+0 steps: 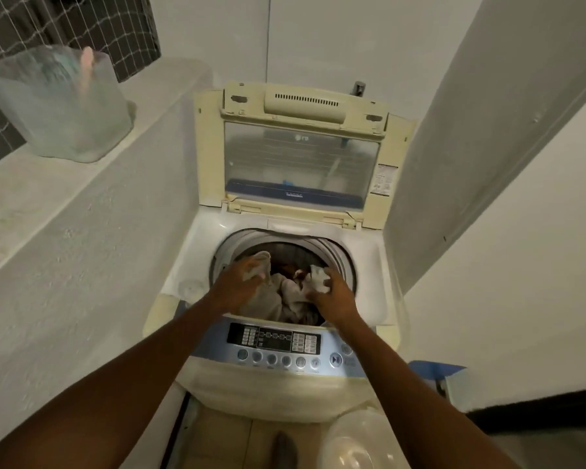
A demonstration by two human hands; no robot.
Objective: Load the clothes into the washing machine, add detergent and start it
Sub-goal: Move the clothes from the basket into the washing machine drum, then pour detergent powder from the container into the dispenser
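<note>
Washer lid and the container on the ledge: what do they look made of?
The washer lid looks like yellowed cream plastic framing a clear pane, plastic or glass; faint reflections show in it. The container on the ledge seems frosted translucent plastic, since blurred coloured shapes show through its walls. The ledge itself looks like rough, matte painted plaster or concrete.

drum mouth (282, 236) open, clothes (286, 297) filling it, walls close — lid (301, 150) upright behind
</note>
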